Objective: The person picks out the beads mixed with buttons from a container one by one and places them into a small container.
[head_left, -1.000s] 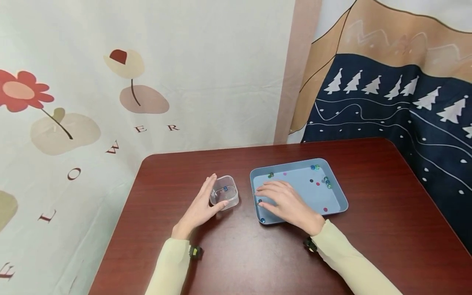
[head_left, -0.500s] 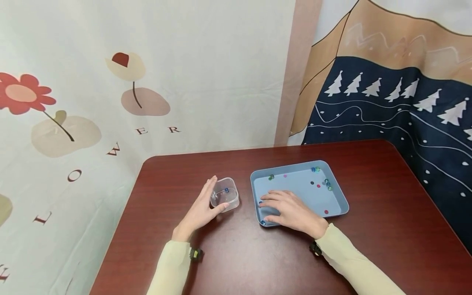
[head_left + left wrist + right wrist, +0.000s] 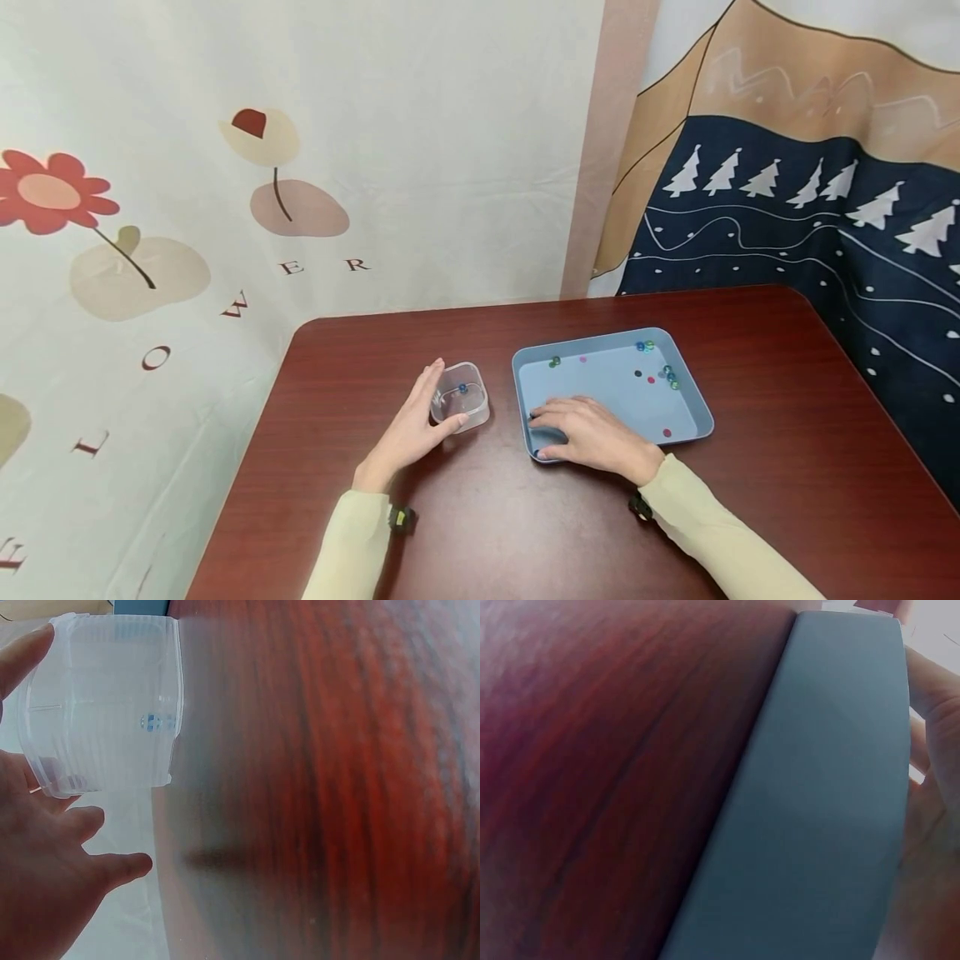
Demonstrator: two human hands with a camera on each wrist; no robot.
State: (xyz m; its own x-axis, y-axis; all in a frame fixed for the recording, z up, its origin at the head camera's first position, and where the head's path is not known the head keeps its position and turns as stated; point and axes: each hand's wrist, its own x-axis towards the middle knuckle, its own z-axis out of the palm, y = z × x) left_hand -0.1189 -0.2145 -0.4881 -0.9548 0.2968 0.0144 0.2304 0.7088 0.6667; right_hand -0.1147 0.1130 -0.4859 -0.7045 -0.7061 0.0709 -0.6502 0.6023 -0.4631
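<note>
My left hand [image 3: 405, 433] [image 3: 45, 855] holds a clear plastic box [image 3: 476, 410] [image 3: 105, 682] between its thumb and fingers, and a small blue bead [image 3: 462, 388] [image 3: 152, 721] lies inside. On the right, a light blue tray [image 3: 611, 387] carries several small beads. Over its near left corner my right hand [image 3: 596, 437] has its thumb and fingers apart, fingertips low beside a dark bead partly covered by them. The outer wall of the tray [image 3: 817, 787] hides most of my right fingers [image 3: 920, 746] in the right wrist view.
Green beads [image 3: 555, 362] sit at the tray's back left, blue and green ones along its right side, and red pieces [image 3: 667, 432] farther in front. The tray stands right of the box on a dark red table [image 3: 480, 517]. Printed cloths hang behind.
My right hand has shifted slightly toward the tray's near side and its fingertips have lowered. The left hand and box keep their places.
</note>
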